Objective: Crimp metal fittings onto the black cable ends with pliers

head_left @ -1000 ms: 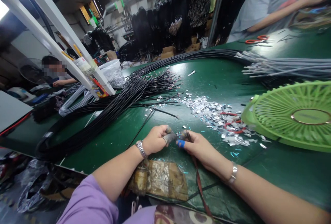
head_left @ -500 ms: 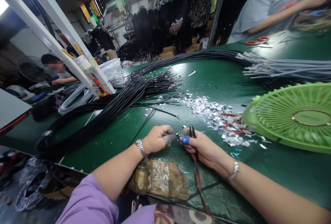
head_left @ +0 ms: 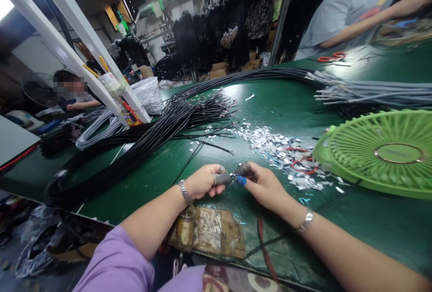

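Observation:
My left hand and my right hand meet fingertip to fingertip over the green table, both closed in a pinch. Grey finger covers sit on my left fingertips and a blue one on my right. Between the two pinches is a small cable end, too small to make out well. A thin black cable runs from my left hand back toward the big bundle of black cables. A pile of silver foil scraps lies just beyond my right hand.
A green fan grille lies at the right. Grey cables stretch across the far right, red scissors beyond them near another person's arm. A taped cardboard patch sits at the near edge. White posts rise at left.
My right hand has turned, so the dark tool tips that stuck up above its fingers no longer show. Both hands stay pinched together at the same spot.

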Motion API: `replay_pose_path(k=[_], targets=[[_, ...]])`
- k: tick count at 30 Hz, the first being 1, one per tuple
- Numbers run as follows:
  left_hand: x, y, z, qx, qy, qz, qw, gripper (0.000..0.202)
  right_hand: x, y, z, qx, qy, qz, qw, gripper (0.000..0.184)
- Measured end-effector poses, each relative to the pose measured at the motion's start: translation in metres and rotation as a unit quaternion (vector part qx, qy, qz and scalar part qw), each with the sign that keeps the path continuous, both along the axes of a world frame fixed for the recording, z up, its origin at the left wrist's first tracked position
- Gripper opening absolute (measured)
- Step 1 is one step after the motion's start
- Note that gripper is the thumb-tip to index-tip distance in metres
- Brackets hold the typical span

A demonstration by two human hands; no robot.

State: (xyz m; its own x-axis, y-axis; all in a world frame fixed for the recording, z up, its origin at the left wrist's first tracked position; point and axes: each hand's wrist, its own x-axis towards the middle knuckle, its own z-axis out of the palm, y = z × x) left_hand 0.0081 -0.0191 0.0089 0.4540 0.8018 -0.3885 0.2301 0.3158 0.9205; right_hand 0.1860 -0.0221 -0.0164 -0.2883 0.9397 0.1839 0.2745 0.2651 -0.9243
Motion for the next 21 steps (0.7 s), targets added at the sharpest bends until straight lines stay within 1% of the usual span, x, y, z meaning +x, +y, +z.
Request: replay_pose_path(k=[2, 3, 4, 6, 8, 10, 12, 13, 14, 16, 17, 18, 19, 21], targets=[[-0.001, 0.001, -0.002, 0.014, -0.001, 0.001, 1.000, 0.042, -0.002, 0.002, -0.002, -0.096, 0.085, 0.038, 0.991, 0.026], [-0.001, 0.001, -0.003, 0.026, 0.009, -0.001, 1.000, 0.042, -0.003, 0.002, -0.003, -0.125, 0.107, 0.045, 0.985, 0.031], [-0.002, 0.002, -0.005, 0.040, 0.026, -0.005, 0.999, 0.041, -0.004, 0.003, -0.004, -0.136, 0.114, 0.045, 0.983, 0.033], [-0.004, 0.002, -0.008, 0.088, 0.074, -0.014, 0.993, 0.037, -0.004, 0.003, -0.004, -0.119, 0.094, 0.035, 0.988, 0.035], [-0.005, 0.003, -0.010, 0.175, 0.124, -0.028, 0.976, 0.030, -0.003, 0.003, -0.002, -0.091, 0.071, 0.025, 0.993, 0.035], [-0.007, 0.002, -0.010, 0.277, 0.160, -0.048, 0.946, 0.026, -0.002, 0.003, -0.001, -0.105, 0.073, 0.034, 0.991, 0.035], [-0.008, 0.001, -0.007, 0.344, 0.173, -0.074, 0.920, 0.023, 0.000, 0.003, 0.001, -0.174, 0.099, 0.066, 0.978, 0.035], [-0.008, 0.000, -0.006, 0.355, 0.169, -0.088, 0.915, 0.023, 0.002, 0.002, 0.002, -0.220, 0.117, 0.087, 0.965, 0.035], [-0.007, -0.001, -0.004, 0.352, 0.157, -0.102, 0.917, 0.024, 0.003, 0.002, 0.002, -0.267, 0.136, 0.110, 0.948, 0.035], [-0.007, -0.001, -0.001, 0.321, 0.118, -0.127, 0.931, 0.027, 0.007, 0.002, 0.003, -0.340, 0.171, 0.150, 0.913, 0.036], [-0.008, -0.001, -0.001, 0.299, 0.098, -0.132, 0.940, 0.028, 0.010, 0.002, 0.003, -0.361, 0.187, 0.170, 0.898, 0.036], [-0.008, 0.000, 0.000, 0.277, 0.081, -0.124, 0.949, 0.029, 0.014, 0.001, 0.003, -0.371, 0.199, 0.194, 0.886, 0.036], [-0.009, 0.001, 0.000, 0.255, 0.067, -0.101, 0.959, 0.032, 0.017, 0.001, 0.004, -0.373, 0.207, 0.218, 0.878, 0.037], [-0.012, 0.004, 0.000, 0.211, 0.047, -0.016, 0.976, 0.038, 0.023, 0.001, 0.005, -0.357, 0.222, 0.255, 0.871, 0.038]])
